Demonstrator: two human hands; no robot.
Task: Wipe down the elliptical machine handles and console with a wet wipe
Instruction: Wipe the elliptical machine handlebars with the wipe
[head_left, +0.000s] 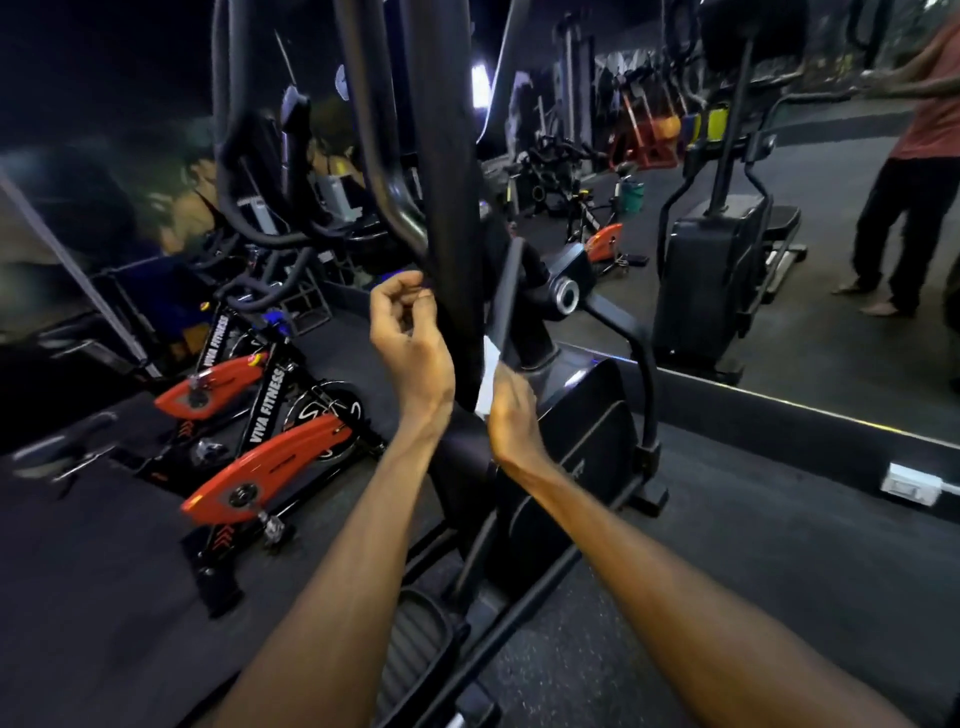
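Dim gym floor (727, 561), mirror wall (831, 312) ahead, red spin bikes (260, 467) off left. Left hand (410, 338) raised beside the elliptical's thick black upright (447, 208) — fingers curled, tips pinched at its edge. Right hand (511, 415) lower, on the column's other side, gripping a white wet wipe (487, 382) pressed to it — fingers mostly hidden. Foot pedal (415, 639) below.
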